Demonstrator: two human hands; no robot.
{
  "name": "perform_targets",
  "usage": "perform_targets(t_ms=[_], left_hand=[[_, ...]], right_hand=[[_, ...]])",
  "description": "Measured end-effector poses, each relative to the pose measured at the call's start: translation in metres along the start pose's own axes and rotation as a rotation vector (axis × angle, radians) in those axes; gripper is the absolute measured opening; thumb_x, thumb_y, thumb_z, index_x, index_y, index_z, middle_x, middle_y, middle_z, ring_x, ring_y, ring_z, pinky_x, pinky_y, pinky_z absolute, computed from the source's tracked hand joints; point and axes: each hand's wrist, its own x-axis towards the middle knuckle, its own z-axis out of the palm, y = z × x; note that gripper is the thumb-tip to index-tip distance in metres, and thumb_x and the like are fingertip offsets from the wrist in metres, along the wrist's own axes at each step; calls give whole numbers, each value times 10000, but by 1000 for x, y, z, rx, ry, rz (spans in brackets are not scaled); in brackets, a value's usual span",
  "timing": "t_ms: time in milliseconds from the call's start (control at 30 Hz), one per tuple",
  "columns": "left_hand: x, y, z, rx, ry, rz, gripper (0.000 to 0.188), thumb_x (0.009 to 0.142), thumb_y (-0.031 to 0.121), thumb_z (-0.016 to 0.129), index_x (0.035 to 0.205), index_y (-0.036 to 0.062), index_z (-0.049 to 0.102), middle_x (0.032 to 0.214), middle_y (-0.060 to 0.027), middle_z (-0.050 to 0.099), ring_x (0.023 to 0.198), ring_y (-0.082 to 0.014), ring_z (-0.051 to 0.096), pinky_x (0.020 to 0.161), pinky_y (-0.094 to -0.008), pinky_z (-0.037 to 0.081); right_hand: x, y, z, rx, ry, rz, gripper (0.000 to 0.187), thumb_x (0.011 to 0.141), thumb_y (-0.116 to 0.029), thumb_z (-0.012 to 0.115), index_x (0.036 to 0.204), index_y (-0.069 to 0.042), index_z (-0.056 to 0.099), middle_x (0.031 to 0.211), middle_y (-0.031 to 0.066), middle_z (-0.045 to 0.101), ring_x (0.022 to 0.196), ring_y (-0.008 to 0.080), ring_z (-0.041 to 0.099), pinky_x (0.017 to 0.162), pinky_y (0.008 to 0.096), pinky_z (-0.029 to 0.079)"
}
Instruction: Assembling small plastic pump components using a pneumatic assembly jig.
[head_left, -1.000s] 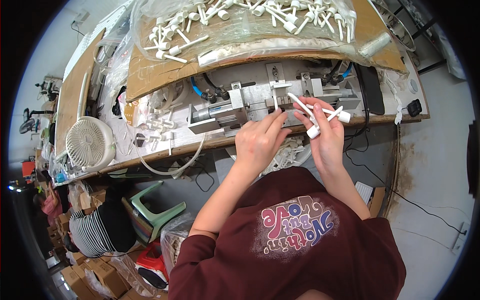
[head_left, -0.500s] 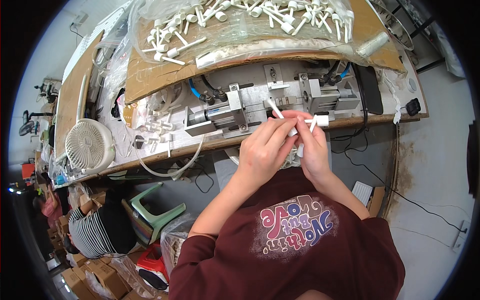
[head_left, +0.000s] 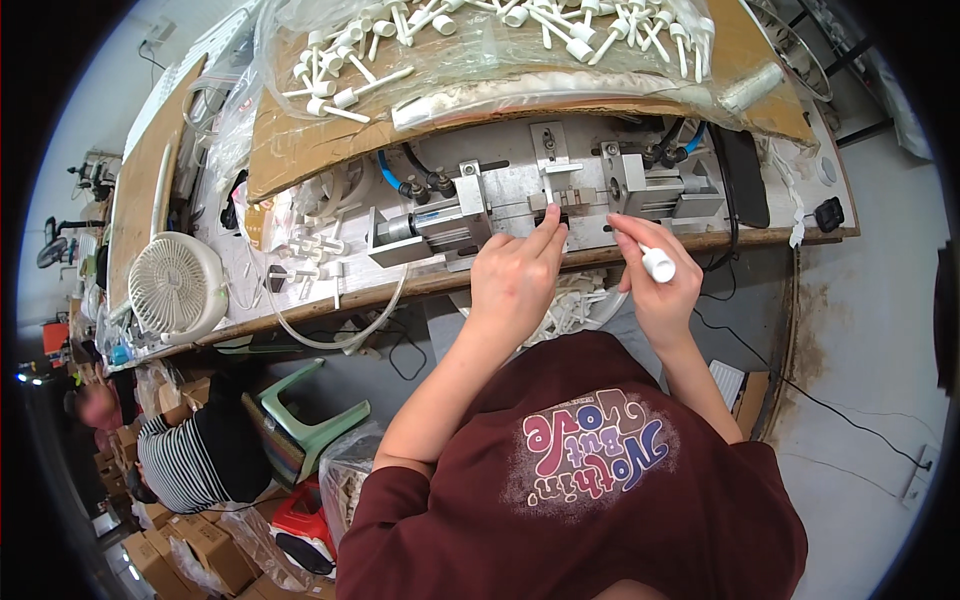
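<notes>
A person in a maroon T-shirt (head_left: 590,530) works at a desk (head_left: 835,200), seen from above. The left hand (head_left: 515,275) reaches to the middle of a metal jig (head_left: 530,180), its index finger stretched out to the near end of a thin white rod (head_left: 549,188); whether the fingers pinch the rod or only touch it cannot be told. The right hand (head_left: 662,298), to the right and nearer the body, is curled around a white piece (head_left: 658,264), its round, hollow end facing up and out of the fingers; most of the rest is hidden.

On either side of the rod sits a metal cylinder block, with blue hoses (head_left: 388,172) behind. Above the jig, a brown cardboard sheet (head_left: 320,155) carries plastic film and many loose white pieces (head_left: 578,48), each a stem with a cup-like end. More white parts (head_left: 578,308) lie in a container below the desk edge, just beyond the shirt. A white fan (head_left: 178,290) stands at the desk's left. Lower left are a green stool (head_left: 300,432), cardboard boxes (head_left: 205,552) and a bent-over co-worker in stripes (head_left: 185,470).
</notes>
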Motion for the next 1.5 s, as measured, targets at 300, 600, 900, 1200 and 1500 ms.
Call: perform_targets(t_ms=[300, 600, 900, 1200, 1500], left_hand=[[2, 4, -17, -458, -1, -183, 294, 747, 172, 787, 999, 36, 716, 1033, -99, 702, 653, -218, 667, 628, -308, 520], [4, 20, -43, -660, 66, 23, 347, 672, 149, 862, 989, 70, 745, 890, -41, 665, 781, -175, 646, 654, -283, 533], [-8, 6, -8, -148, 138, -63, 269, 755, 96, 767, 1015, 48, 723, 1204, -90, 670, 783, -201, 683, 662, -282, 534], [1, -2, 4, -34, 62, 13, 290, 726, 123, 772, 1001, 48, 723, 1126, -64, 707, 678, -164, 665, 579, -284, 464], [9, 13, -28, -619, 73, -80, 366, 726, 63, 805, 1074, 28, 699, 1078, -109, 699, 840, -201, 710, 718, -290, 574]], right_hand=[[20, 18, -15, -601, -86, -716, 417, 687, -14, 641, 1100, -28, 698, 1133, 118, 690, 682, 189, 680, 564, 275, 517], [19, 9, -1, -733, -98, -718, 416, 749, -88, 664, 1164, -82, 689, 1174, 75, 684, 565, 142, 581, 469, 241, 434], [16, -2, -18, -188, -11, -64, 230, 895, -170, 664, 1060, -12, 635, 808, 39, 516, 662, 86, 479, 552, 243, 388], [14, -13, -14, 112, -19, 67, 323, 1046, -215, 404, 982, 16, 619, 841, 37, 483, 715, 94, 437, 656, 228, 360], [20, -15, -14, 460, -203, 513, 219, 1012, -205, 540, 971, -17, 645, 700, -24, 547, 547, 16, 423, 492, 169, 319]])
